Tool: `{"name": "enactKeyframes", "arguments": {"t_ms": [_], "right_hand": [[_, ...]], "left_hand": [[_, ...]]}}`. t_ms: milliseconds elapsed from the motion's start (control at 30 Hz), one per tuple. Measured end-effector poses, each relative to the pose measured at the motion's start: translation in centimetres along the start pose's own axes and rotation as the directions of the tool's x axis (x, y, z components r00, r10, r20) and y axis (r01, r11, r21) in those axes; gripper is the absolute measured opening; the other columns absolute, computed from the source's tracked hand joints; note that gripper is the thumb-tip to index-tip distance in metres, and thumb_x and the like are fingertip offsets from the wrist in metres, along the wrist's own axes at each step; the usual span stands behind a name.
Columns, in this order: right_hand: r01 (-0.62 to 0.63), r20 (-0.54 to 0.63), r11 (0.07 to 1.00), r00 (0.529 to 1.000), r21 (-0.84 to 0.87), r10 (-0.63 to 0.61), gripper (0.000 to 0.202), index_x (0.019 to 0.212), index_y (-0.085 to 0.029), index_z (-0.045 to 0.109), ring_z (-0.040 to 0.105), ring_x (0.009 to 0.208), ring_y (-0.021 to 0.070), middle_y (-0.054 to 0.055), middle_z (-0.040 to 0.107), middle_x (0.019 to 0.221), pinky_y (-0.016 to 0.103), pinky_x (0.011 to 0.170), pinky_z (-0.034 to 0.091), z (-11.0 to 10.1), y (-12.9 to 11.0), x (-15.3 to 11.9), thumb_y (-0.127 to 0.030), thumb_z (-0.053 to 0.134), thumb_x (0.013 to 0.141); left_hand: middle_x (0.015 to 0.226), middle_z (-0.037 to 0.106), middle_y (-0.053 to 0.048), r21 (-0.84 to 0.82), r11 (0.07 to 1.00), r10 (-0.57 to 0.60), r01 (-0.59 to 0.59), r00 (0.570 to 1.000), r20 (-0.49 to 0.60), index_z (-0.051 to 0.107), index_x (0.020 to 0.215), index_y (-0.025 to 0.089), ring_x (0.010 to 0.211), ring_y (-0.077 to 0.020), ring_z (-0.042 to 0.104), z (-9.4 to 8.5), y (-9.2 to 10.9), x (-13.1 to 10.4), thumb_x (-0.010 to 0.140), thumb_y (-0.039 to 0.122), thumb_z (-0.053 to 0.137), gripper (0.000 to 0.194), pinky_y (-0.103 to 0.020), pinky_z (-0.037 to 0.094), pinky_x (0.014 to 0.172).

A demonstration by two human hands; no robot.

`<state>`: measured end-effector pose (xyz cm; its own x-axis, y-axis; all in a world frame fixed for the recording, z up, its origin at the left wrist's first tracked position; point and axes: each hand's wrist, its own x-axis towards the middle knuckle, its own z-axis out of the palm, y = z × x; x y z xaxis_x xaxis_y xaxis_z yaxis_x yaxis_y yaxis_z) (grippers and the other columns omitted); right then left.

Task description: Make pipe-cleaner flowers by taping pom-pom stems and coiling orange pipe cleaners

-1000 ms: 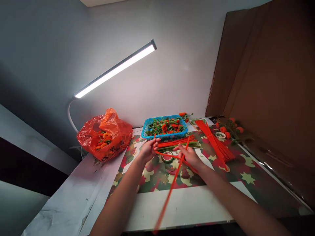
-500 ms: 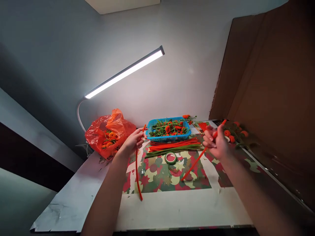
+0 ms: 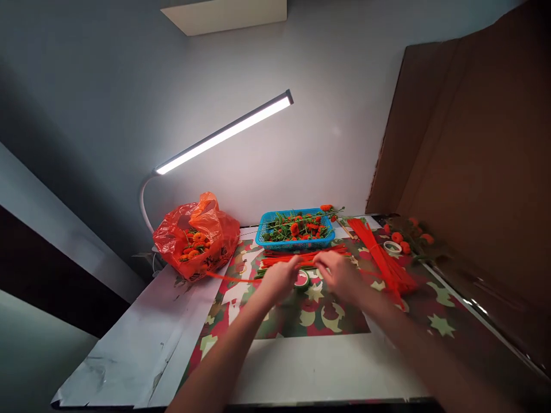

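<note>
My left hand (image 3: 280,279) is closed around a red fuzzy stem (image 3: 232,279), which sticks out to the left. Close beside it, my right hand (image 3: 339,276) is blurred, its fingers pinched on a red stem that trails faintly to the right. The two sets of fingertips nearly meet above a pile of red stems (image 3: 275,259) and green stems, partly hidden by the hands. Just below the fingertips lies a green tape roll (image 3: 303,280). To the right, a tied bundle of red stems (image 3: 379,258) rests on the patterned sheet (image 3: 316,315).
A blue basket (image 3: 297,245) of orange-red flowers stands at the back. On the left are a red plastic bag (image 3: 226,229) of orange flowers and a lit lamp (image 3: 228,133). A white tape roll (image 3: 392,248), more flowers (image 3: 404,247) and a cardboard panel (image 3: 400,132) are at right.
My hands have come together from wide apart. The red stem at my left hand has swung from upright to nearly level. The bundle at right is now uncovered.
</note>
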<state>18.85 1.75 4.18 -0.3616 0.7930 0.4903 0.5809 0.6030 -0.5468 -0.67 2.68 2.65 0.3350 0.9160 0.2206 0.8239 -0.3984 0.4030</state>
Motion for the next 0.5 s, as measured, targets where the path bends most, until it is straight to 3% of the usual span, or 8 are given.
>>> {"name": "enactKeyframes", "arguments": {"t_ms": [100, 167, 333, 500], "right_hand": [[-0.110, 0.033, 0.981, 0.994, 0.160, 0.106, 0.020, 0.077, -0.020, 0.056, 0.053, 0.066, 0.0152, 0.000, 0.058, 0.071, 0.026, 0.062, 0.038, 4.3, 2.0, -1.7, -0.019, 0.039, 0.087], [-0.155, 0.016, 0.961, 0.988, 0.229, 0.156, 0.020, 0.076, -0.020, 0.054, 0.052, 0.063, 0.0148, -0.001, 0.056, 0.066, 0.026, 0.061, 0.038, 5.4, 2.5, -2.5, -0.021, 0.038, 0.088], [-0.196, 0.003, 0.904, 0.978, 0.379, 0.210, 0.027, 0.079, -0.020, 0.058, 0.055, 0.065, 0.0152, -0.001, 0.060, 0.070, 0.025, 0.061, 0.039, 5.2, 2.2, -3.0, -0.036, 0.041, 0.093], [-0.176, -0.015, 0.892, 0.980, 0.417, 0.200, 0.030, 0.082, -0.020, 0.063, 0.059, 0.072, 0.0173, 0.001, 0.065, 0.076, 0.026, 0.066, 0.041, 5.2, 2.3, -3.0, -0.040, 0.042, 0.093]], "left_hand": [[0.077, 0.068, -0.005, -0.269, 0.960, 0.071, -0.075, 0.997, -0.026, 0.060, 0.097, 0.023, 0.069, -0.0191, 0.062, 2.6, -0.4, -0.9, 0.086, 0.019, 0.043, 0.020, -0.024, 0.038, 0.060], [0.076, 0.067, -0.004, -0.438, 0.898, 0.004, -0.032, 0.998, -0.065, 0.061, 0.091, 0.021, 0.061, -0.0158, 0.060, 3.1, -0.5, -1.3, 0.087, 0.023, 0.044, 0.017, -0.023, 0.041, 0.057], [0.077, 0.067, -0.003, -0.761, 0.639, -0.119, 0.112, 0.992, 0.047, 0.063, 0.103, 0.018, 0.048, -0.0118, 0.059, 3.6, 0.0, -1.5, 0.082, 0.031, 0.054, 0.027, -0.022, 0.045, 0.048], [0.073, 0.068, -0.004, -0.864, 0.483, -0.175, 0.141, 0.983, 0.062, 0.068, 0.089, 0.015, 0.053, -0.0128, 0.061, 4.0, 0.4, -1.5, 0.075, 0.031, 0.064, 0.022, -0.024, 0.049, 0.051]]}}
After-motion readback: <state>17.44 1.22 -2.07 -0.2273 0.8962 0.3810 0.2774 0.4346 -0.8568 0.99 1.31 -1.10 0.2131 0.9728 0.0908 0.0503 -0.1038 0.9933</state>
